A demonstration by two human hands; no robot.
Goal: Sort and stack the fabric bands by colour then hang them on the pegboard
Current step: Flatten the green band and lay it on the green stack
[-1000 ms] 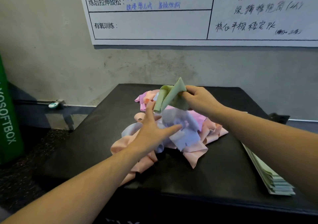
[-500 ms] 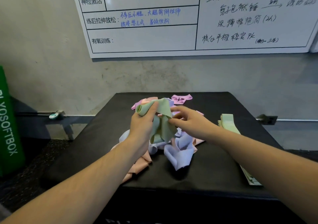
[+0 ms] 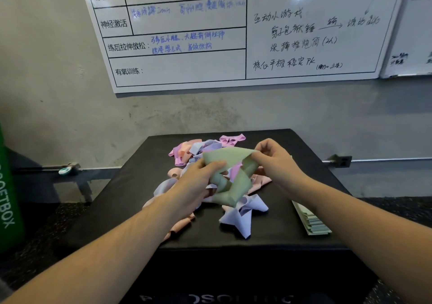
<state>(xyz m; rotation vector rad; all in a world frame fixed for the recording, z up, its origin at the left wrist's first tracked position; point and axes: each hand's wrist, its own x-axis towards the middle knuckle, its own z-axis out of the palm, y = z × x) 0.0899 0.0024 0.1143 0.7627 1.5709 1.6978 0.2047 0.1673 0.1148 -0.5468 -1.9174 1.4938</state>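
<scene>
Both hands have now drawn the green band (image 3: 230,175) open mid-frame: left hand (image 3: 198,180) grips one end, right hand (image 3: 272,161) pinches the other; flattening for the green stack (image 3: 312,222) looks next.

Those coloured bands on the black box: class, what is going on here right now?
A person is sorting fabric bands. Both hands hold one green band above the mixed pile of pink, peach and lilac bands on the black box: the left hand grips its lower part, the right hand pinches its top corner. A flat stack of green bands already lies at the box's right edge. No pegboard is in view.
</scene>
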